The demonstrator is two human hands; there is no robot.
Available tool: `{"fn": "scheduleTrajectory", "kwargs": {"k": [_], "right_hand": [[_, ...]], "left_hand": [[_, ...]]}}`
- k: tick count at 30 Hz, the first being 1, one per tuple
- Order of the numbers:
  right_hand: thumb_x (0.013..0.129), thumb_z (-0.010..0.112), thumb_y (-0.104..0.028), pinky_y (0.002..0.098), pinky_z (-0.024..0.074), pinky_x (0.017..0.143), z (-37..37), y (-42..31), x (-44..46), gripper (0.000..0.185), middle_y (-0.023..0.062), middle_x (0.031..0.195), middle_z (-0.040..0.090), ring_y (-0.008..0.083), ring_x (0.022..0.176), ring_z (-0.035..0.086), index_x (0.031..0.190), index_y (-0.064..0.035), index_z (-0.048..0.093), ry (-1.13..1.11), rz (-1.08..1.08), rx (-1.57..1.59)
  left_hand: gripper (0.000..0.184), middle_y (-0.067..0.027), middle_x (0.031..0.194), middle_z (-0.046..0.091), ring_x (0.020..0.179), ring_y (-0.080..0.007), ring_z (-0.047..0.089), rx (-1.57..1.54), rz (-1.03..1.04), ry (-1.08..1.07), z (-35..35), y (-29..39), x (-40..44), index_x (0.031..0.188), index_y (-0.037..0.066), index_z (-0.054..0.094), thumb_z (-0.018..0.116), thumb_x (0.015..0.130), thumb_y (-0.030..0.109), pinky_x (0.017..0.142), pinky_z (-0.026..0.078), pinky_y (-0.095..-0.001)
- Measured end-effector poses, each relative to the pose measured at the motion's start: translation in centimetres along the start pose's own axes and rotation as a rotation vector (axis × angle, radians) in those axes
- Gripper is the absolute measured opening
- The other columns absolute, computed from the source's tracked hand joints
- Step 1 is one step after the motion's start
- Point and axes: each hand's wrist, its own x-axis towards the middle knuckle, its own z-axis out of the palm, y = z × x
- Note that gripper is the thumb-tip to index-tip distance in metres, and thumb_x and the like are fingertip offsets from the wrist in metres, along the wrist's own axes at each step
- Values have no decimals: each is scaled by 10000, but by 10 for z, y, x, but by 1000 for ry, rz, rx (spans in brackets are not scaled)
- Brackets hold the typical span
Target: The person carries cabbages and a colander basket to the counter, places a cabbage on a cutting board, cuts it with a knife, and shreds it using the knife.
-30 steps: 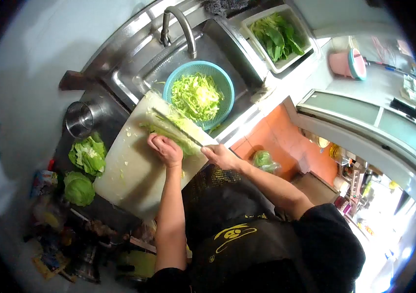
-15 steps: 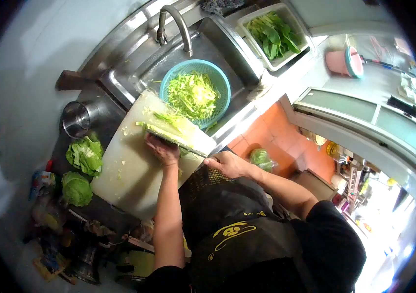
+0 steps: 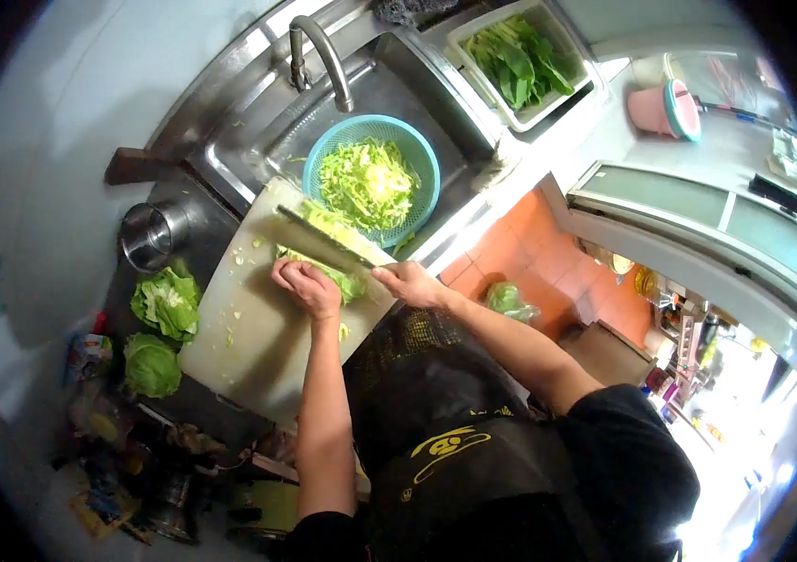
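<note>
My right hand (image 3: 410, 283) grips the handle of a knife (image 3: 326, 240), its broad blade lying across the white cutting board (image 3: 230, 351). Curled fingers of my left hand (image 3: 308, 287) press on a piece of cabbage (image 3: 347, 284) beside the blade. Shredded cabbage lies on the blade's far side, along the board's edge. Just beyond, a blue colander (image 3: 429, 178) in the sink holds more shredded cabbage (image 3: 368, 184).
Two cabbage pieces (image 3: 166, 303) (image 3: 151, 365) and a metal cup (image 3: 147, 237) stand left of the board. A faucet (image 3: 324, 58) arches over the sink (image 3: 389, 80). A white tub (image 3: 522, 120) of leafy greens is at the upper right. Bagged cabbage (image 3: 504, 298) lies on the floor.
The knife went against my left hand, then moved away from it toward the colander. My left fingers, flatter half a second ago, are curled on the cabbage again.
</note>
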Motion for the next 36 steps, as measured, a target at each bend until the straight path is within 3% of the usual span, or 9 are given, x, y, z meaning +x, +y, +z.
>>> {"fn": "scheduleTrajectory", "kwargs": {"k": [7,9,10,13,15,23,27,33,36], "right_hand": [[1043,506,-528,440,521,742,-32,-19,-59,583,180,791,669,280,762,674,969,21,688,94,-34,-108],[1050,494,-511,463,525,789,-24,-26,-77,561,239,858,692,387,854,690,1045,15,690,24,-128,-120],[1048,493,-519,469,521,787,-19,-27,-83,570,249,847,682,403,851,683,1023,16,688,4,-111,-144],[1042,491,-539,480,511,778,-11,-37,-96,595,269,816,657,437,835,664,969,21,680,-36,-73,-192],[1040,492,-545,478,508,770,-10,-37,-98,608,268,797,649,437,811,656,948,29,673,-51,-57,-194],[1042,478,-558,464,503,775,-17,-27,-96,628,260,807,637,386,801,656,975,34,677,-86,-51,-135],[1044,473,-559,460,505,791,-19,-37,-98,629,254,823,652,392,822,662,998,32,684,-130,-5,-189],[1048,469,-552,464,508,800,-24,-46,-92,625,268,846,664,403,832,668,1020,33,688,-171,-10,-152],[1048,464,-556,468,507,809,-21,-40,-81,635,278,863,669,406,856,672,1033,38,688,-186,-9,-169]], "left_hand": [[225,-218,1108,489,1030,-396,478,-51,-33,-7,0,-15,-7,910,-26,479,480,989,185,945,384,-495],[274,-215,1113,496,1019,-407,485,-71,-108,14,0,-7,-4,919,-34,501,484,995,229,929,392,-499],[429,-243,1177,504,1061,-440,488,-17,-95,-85,-4,-18,-9,1068,-43,533,480,1019,380,941,391,-532],[605,-265,1246,500,1113,-463,482,112,151,14,-1,-12,-7,1220,-32,504,481,1005,533,972,374,-575],[754,-279,1281,491,1155,-472,466,114,112,-8,3,-23,-12,1341,-15,448,505,960,634,1000,347,-602],[776,-281,1342,471,1244,-482,423,124,11,-133,1,-29,-17,1406,-3,424,515,955,623,1066,306,-610],[509,-215,1090,541,1113,-415,465,145,119,2,7,-35,-18,1133,-17,565,599,932,450,978,381,-515],[887,-299,1501,378,1392,-513,292,81,-23,-113,11,-52,-29,1496,-26,364,406,967,684,1165,181,-631],[755,-288,1378,443,1272,-492,377,66,-12,-83,5,-27,-13,1372,-26,466,450,968,611,1076,274,-599]]}}
